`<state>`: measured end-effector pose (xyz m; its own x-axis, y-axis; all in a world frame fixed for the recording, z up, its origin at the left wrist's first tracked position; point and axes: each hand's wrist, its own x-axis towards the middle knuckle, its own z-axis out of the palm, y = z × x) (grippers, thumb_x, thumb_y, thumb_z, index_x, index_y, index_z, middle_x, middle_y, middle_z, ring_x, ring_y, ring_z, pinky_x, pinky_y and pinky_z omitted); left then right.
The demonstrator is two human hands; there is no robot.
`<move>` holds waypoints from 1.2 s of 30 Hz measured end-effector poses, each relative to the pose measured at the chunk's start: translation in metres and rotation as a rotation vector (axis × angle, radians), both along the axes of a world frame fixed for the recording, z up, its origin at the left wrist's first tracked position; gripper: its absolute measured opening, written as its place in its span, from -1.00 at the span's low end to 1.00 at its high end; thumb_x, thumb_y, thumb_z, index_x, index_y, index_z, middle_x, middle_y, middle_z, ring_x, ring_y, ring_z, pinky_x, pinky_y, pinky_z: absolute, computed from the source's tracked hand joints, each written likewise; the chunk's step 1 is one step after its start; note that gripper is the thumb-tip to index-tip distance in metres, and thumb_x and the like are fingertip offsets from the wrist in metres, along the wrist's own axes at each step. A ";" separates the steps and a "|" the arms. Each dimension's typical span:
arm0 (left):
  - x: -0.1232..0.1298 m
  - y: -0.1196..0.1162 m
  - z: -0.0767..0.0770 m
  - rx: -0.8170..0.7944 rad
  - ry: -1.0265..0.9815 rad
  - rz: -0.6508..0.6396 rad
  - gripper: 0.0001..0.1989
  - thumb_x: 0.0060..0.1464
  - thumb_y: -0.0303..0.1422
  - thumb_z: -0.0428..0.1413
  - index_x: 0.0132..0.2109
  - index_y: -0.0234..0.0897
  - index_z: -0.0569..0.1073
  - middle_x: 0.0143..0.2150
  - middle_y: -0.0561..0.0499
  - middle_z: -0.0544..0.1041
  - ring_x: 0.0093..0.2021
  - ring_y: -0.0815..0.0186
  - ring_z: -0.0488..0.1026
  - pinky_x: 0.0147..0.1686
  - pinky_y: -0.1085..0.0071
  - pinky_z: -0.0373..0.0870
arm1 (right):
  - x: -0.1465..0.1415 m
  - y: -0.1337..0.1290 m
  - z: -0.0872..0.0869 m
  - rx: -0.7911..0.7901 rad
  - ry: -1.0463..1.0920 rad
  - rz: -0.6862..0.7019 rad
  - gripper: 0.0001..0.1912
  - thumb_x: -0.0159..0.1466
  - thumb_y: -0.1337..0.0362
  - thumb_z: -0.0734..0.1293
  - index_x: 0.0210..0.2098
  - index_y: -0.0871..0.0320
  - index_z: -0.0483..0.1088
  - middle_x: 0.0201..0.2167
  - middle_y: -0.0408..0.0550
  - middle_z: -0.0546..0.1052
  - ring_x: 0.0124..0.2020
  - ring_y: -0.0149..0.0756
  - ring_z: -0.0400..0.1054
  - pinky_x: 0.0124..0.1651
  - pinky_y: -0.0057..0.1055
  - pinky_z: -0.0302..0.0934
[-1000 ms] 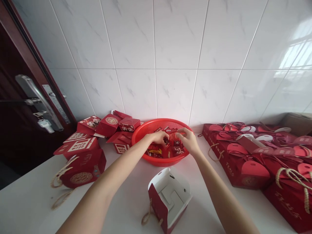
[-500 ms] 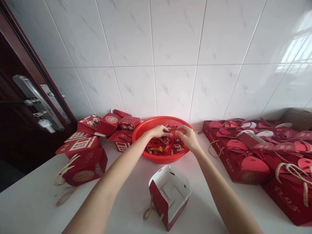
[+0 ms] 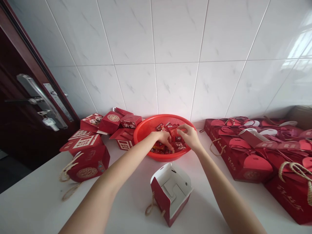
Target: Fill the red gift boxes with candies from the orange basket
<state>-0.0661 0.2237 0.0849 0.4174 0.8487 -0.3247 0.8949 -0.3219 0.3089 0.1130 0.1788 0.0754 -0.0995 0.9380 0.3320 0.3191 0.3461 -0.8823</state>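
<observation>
A red mesh basket [image 3: 163, 158] holds several small wrapped candies [image 3: 180, 145], mostly red. My left hand [image 3: 165, 139] reaches down among them, its fingers bent and touching the wrappers; whether it grips one is hidden. At the basket's right side, my right hand [image 3: 188, 134] pinches at a red wrapped packet [image 3: 174, 132] with thumb and fingertips. In front of the basket stands an open red box [image 3: 161, 198] with a white inside and a rope handle; nothing lies in it.
Closed red gift boxes [image 3: 246, 162] stand in rows at the right. More red boxes [image 3: 89, 164] are piled at the left, some with rope handles. A dark door [image 3: 14, 130] with keys in its lock is at the far left, and a tiled wall [image 3: 177, 32] rises behind.
My left hand has moved down toward the front of the candies, away from my right hand. My right hand stays near the same spot. The whole view has shifted slightly.
</observation>
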 end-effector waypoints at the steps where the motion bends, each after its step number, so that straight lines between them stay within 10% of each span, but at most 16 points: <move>1: 0.003 0.000 -0.002 -0.012 0.015 -0.009 -0.54 -0.51 -0.03 0.43 -0.42 -0.17 0.58 -0.36 0.07 0.58 -0.32 0.24 0.44 -0.34 0.44 0.27 | 0.000 0.000 0.000 -0.001 0.000 0.002 -0.82 0.13 0.18 0.29 -0.32 0.11 0.44 -0.30 -0.04 0.59 -0.28 -0.19 0.47 -0.30 -0.34 0.32; 13: -0.001 -0.004 -0.001 -0.031 -0.161 -0.014 -0.77 -0.34 -0.24 0.41 -0.50 -0.19 0.56 -0.49 0.08 0.52 -0.40 0.25 0.42 -0.37 0.39 0.27 | 0.000 0.000 -0.002 0.013 0.020 -0.002 -0.82 0.15 0.18 0.30 -0.29 0.12 0.43 -0.22 -0.02 0.59 -0.20 -0.16 0.49 -0.20 -0.27 0.37; 22: 0.001 -0.004 0.013 0.094 -0.797 0.012 -0.44 -0.08 0.12 0.26 -0.22 -0.32 0.54 -0.22 -0.04 0.58 -0.20 0.24 0.49 -0.20 0.35 0.40 | 0.003 0.006 -0.005 -0.023 -0.024 0.140 -0.39 0.03 0.30 0.41 0.10 0.12 0.35 -0.07 0.02 0.57 -0.20 -0.17 0.49 -0.17 -0.24 0.38; 36: 0.008 0.004 -0.001 -0.043 -0.817 0.187 -0.45 0.28 0.05 -0.09 -0.34 -0.35 0.46 -0.41 -0.08 0.58 -0.39 0.29 0.53 -0.23 0.29 0.47 | 0.001 0.005 -0.002 0.029 0.186 0.115 -0.81 0.10 0.11 0.31 -0.43 0.10 0.34 -0.50 -0.15 0.49 -0.43 -0.27 0.43 -0.29 -0.31 0.39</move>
